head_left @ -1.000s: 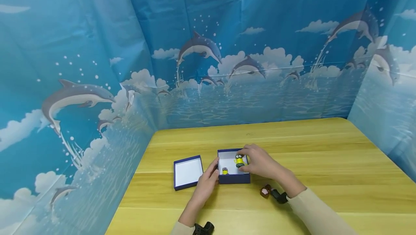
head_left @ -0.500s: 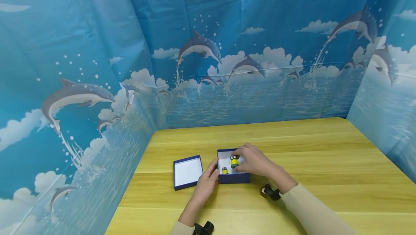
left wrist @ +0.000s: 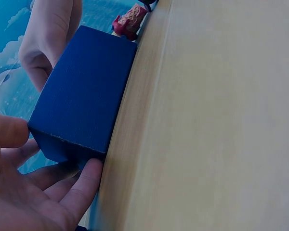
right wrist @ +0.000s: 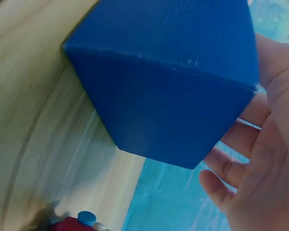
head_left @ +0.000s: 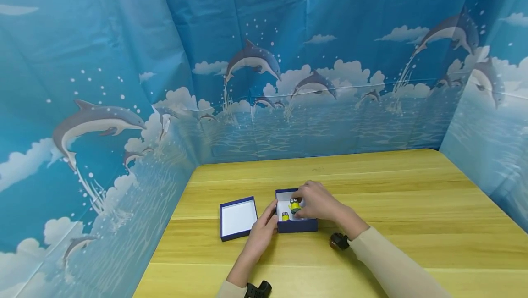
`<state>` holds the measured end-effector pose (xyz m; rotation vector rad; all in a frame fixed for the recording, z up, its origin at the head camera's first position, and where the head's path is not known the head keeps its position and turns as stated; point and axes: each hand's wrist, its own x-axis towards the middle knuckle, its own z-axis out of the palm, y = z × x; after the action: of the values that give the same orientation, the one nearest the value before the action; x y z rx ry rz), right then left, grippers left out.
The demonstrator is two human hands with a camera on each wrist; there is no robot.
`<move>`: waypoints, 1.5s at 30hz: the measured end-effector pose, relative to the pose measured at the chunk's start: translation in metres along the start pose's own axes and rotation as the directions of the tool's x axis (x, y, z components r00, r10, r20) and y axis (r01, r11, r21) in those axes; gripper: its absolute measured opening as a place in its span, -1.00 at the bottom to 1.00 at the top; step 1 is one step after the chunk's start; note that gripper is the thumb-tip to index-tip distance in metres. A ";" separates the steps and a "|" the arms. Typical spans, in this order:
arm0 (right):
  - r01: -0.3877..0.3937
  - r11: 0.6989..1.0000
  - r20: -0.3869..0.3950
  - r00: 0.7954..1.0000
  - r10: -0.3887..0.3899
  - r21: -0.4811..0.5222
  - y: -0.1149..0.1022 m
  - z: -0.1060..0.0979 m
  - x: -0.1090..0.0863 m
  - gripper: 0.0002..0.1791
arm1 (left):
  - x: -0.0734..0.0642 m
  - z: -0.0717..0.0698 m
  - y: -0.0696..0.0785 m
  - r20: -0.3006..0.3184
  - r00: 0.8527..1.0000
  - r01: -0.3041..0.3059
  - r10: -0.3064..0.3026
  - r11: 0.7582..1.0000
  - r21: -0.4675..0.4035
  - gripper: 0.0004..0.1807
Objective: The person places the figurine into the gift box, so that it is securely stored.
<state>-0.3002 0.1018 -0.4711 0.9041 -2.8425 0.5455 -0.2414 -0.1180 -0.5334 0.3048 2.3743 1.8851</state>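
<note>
A dark blue box (head_left: 298, 226) with a white inside stands on the table. My left hand (head_left: 261, 233) rests its fingers and thumb against the box's left wall; in the left wrist view the fingers (left wrist: 89, 180) touch that end. Over the inside of the box, my right hand (head_left: 316, 201) pinches a yellow minion figure (head_left: 294, 206) with big round eyes. Another minion figure (head_left: 285, 216) is in the front left corner of the box, partly hidden by the front wall. In the right wrist view, the blue box (right wrist: 154, 96) hides what the fingertips hold.
The box's shallow lid (head_left: 238, 218), white inside up, lies left of the box. A small brown toy (head_left: 333, 244) sits at the box's front right, mostly behind the right wrist camera (head_left: 340, 240). A dolphin-print curtain (head_left: 255, 128) hangs behind the wooden table (head_left: 387, 188).
My right hand has shifted left with the minion figure, bringing it nearer the other one in the box. The right wrist camera now covers more of the brown toy. My left hand stays put.
</note>
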 end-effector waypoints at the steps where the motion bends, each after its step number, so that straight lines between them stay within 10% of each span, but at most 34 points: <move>1: -0.003 1.000 0.005 1.000 0.003 -0.013 -0.001 0.000 0.001 -0.42 | 0.000 0.000 0.000 0.000 1.000 0.001 -0.001 1.000 0.002 -0.47; 10: 0.027 0.991 0.014 1.000 -0.025 -0.134 0.000 0.010 0.007 -0.52 | 0.000 0.001 -0.001 0.006 1.000 0.012 -0.013 1.000 0.016 -0.47; 45: 0.007 0.999 0.129 0.992 0.000 -0.048 0.003 0.009 0.009 -0.65 | -0.001 0.001 0.004 -0.005 1.000 -0.019 0.019 1.000 0.025 -0.48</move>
<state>-0.3090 0.0960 -0.4784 0.9699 -2.9540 0.4302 -0.2400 -0.1160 -0.5302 0.3257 2.4081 1.8684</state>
